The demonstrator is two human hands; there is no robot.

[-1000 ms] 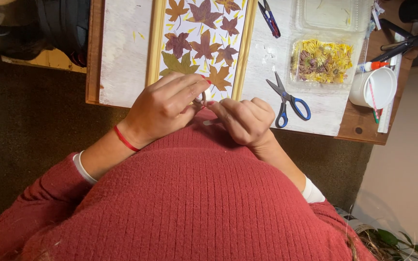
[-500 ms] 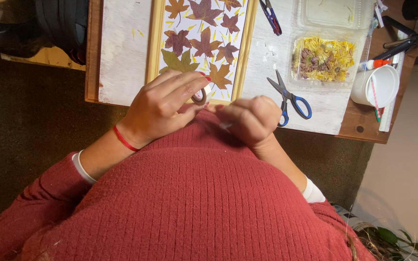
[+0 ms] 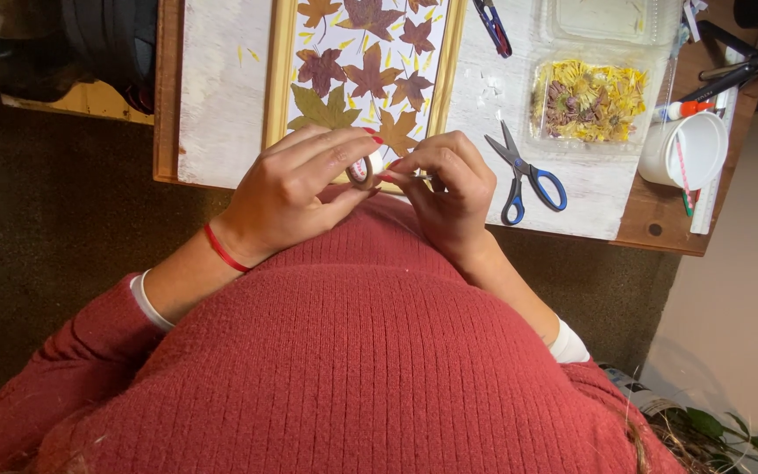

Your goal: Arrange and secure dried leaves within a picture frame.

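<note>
The hands have come up from the lap to the table edge — the left hand (image 3: 296, 189) pinches a small tape roll (image 3: 361, 173), the right hand (image 3: 449, 189) grips its loose end, drawn out, just over the leaf frame (image 3: 278, 79).

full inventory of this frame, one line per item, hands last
tape roll: 1, brownish ring, between both hands
wooden frame: 1, pale wood, table centre
pressed leaves: several, maroon, orange, green, inside frame
blue scissors: 1, blue handles, right of frame
small snips: 1, dark, top edge
plastic tray: 1, clear, holding yellow dried flowers
white cup: 1, far right
table: 1, whitewashed top, brown edge
left hand: red wristband, holds tape roll
right hand: pinching at tape roll
</note>
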